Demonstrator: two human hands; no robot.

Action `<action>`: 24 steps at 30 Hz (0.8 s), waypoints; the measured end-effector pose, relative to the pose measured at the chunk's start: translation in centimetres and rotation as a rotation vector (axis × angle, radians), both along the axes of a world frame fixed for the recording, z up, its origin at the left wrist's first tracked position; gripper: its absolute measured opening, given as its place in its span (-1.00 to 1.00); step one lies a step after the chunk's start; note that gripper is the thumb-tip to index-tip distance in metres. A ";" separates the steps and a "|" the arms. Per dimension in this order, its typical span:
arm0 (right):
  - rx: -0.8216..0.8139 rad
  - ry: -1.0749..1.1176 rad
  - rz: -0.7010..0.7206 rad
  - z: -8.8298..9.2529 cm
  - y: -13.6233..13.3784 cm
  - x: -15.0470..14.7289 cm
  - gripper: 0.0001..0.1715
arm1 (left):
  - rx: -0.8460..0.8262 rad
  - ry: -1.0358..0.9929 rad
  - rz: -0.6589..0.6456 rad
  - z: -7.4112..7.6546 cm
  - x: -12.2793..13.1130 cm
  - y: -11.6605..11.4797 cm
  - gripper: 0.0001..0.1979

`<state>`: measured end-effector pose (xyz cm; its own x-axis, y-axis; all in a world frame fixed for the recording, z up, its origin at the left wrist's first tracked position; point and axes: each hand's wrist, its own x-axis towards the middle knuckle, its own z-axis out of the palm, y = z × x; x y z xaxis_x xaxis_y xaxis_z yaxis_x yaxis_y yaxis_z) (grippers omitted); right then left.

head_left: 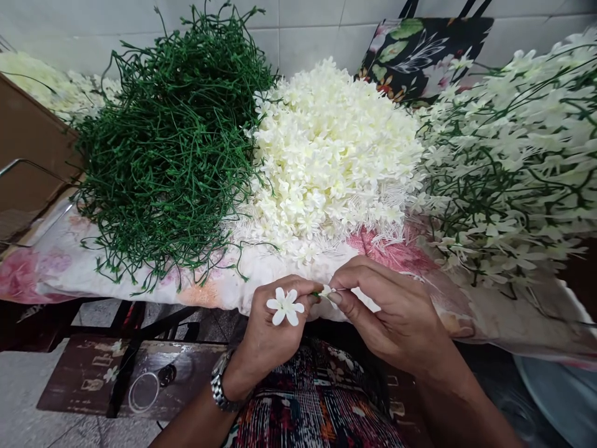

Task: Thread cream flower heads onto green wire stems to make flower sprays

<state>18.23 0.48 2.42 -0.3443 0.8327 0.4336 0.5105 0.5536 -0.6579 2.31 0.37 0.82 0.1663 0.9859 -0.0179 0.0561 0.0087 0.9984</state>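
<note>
Brown cardboard forms the open-sided box at the far left, with pale cream artificial blossoms heaped behind it. Next, a tall tangle of thin dark-green plastic stems rests on a white cloth with pink and orange flower prints. Below the table edge, a clear ring lies on a dark-brown wooden board. The person's left hand, a silver metal-link watch at its wrist, is closed, thumb and forefinger pinching a short green stem end; a white five-petalled flower shows against its fingers. Between the two hands, at the stem end, sits a small white blossom, gripped by the thumb and forefinger of the right hand. Behind them rises a mound of loose creamy-white blossoms. Farther right stand a black floral-print bag, a mass of white-flowered green sprays and, lower down, a blue-grey round basin.
</note>
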 end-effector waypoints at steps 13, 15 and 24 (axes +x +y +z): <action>0.078 -0.161 0.001 -0.2 -0.1 0.0 -0.81 | 0.002 0.057 0.002 -0.4 0.1 0.1 -0.81; 0.081 -0.160 0.008 -0.2 -0.1 0.0 -0.81 | 0.003 0.066 0.008 -0.6 0.1 0.1 -0.83; 0.057 -0.100 -0.009 -1.5 0.2 -0.5 -0.84 | 0.020 0.049 0.125 -1.4 0.7 -0.1 -0.90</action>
<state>17.74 0.70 0.87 -0.3803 0.8111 0.4444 0.5773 0.5836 -0.5711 2.97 0.28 -0.63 0.0413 0.9991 -0.0034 0.1043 -0.0009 0.9945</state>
